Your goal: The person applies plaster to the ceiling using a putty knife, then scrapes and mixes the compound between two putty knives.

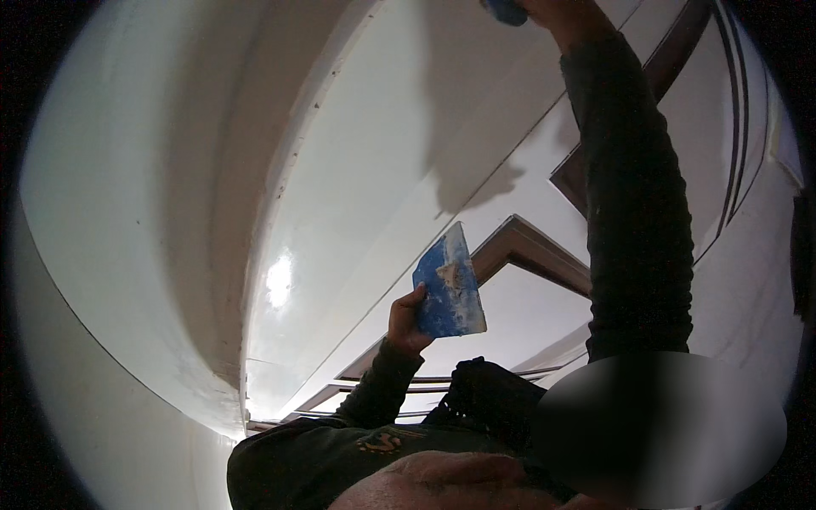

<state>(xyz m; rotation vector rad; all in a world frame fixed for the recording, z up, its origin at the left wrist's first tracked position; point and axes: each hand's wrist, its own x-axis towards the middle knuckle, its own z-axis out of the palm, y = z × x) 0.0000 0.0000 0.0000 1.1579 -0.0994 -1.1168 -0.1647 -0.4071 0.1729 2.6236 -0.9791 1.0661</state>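
A: From my remote post I want the scraper and its holder located.

B: In the head view I find the flat blue scraper [438, 310] near the centre, tilted, seen against a brown frame [544, 257]. The left hand [408, 323] is clamped on its lower left margin, thumb at the visible face; fingers behind it are hidden from me.

A: And the right hand [552, 15]?

B: Raised to the upper border, closed on a blue piece [507, 11]. The border cuts both off, so I cannot tell how its fingers lie.

A: How do I expect the scraper to handle?

B: Light and thin, I judge: stiff across the body, perhaps yielding slightly along the pale right edge. It seems hardly fragile. Pale smears [451, 274] cover much of the face; a pinch there may slip.

A: My preferred hold, then?

B: The cleaner left margin, beside that thumb, clear of the smears and the long right edge.
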